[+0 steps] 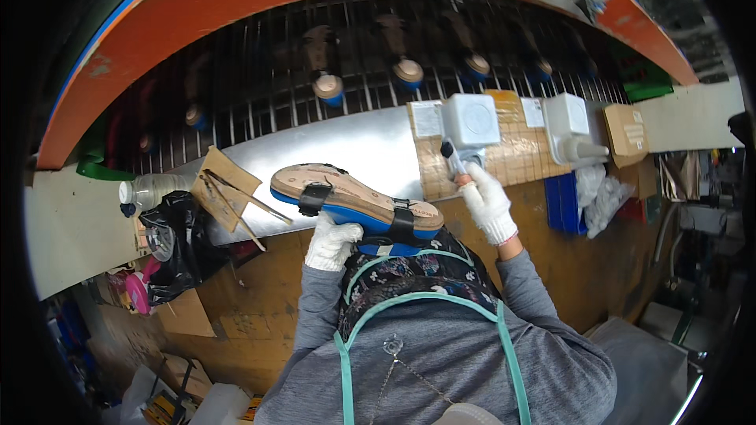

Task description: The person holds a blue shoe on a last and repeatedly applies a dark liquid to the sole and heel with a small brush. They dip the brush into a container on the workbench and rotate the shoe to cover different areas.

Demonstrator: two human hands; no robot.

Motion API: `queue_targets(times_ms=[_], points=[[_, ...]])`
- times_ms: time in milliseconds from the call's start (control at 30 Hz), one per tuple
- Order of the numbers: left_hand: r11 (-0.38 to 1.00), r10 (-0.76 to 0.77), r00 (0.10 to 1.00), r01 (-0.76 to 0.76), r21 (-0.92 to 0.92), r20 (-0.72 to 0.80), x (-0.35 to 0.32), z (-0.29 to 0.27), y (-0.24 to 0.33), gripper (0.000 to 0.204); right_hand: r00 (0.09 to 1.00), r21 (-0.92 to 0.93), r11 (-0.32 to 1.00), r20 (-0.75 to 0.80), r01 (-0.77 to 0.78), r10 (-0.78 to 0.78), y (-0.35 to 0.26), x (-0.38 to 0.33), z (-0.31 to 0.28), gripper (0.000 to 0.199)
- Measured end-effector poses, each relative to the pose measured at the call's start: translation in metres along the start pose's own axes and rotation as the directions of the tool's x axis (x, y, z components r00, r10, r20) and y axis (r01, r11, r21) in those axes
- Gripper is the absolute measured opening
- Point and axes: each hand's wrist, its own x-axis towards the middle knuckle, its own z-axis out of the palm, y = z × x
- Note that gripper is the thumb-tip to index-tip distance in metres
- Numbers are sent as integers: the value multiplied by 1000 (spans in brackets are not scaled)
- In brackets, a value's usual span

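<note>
Sandal (356, 190): one, beige face upward; held raised in front of the apron, by the near edge of the table, tilted slightly down to the right.
Blue form (368, 217): beneath the beige face, following its outline.
Black straps (315, 199): two in sight, lapping over the edge; likely best left flat and free of stray smears.
Left hand (333, 242): white-gloved, grasping the sandal from below at the near side; fingertips hidden. Firm, level grip advisable, clear of the beige face.
Right hand (486, 203): white-gloved, closed around the brush, well apart from the sandal.
Brush (454, 159): dark tip, pale handle, beside the near edge of the white tub; load on bristles too small to tell. Light, even load probably better than a dripping one; short strokes near the straps.
White tub (470, 116): boxy, on tan-covered board (520, 156); similar tub (567, 122) to the right.
Metal sheet (346, 145): bright, bare stretch beyond the sandal.
Wire rack (362, 94): at the back, bearing further shoe pieces (408, 71) in a row.
Table (75, 240): white, showing at left.
</note>
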Motion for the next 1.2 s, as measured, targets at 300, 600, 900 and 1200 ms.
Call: queue_targets(times_ms=[300,600,900,1200], points=[[857,452,810,-280,-432,373,-28,72,22,95,937,-599,758,-345,-259,48,122,-43,-41,13],[758,640,667,-630,169,-383,-29,83,23,110,965,-800,552,-258,-234,36,132,-24,-30,10],[251,963,265,-838,485,-41,-24,144,68,84,865,242,855,-99,-458,492,179,-36,-34,25],[544,815,580,-772,328,14,36,156,39,42,922,289,945,-302,-152,241,83,-28,-70,8]])
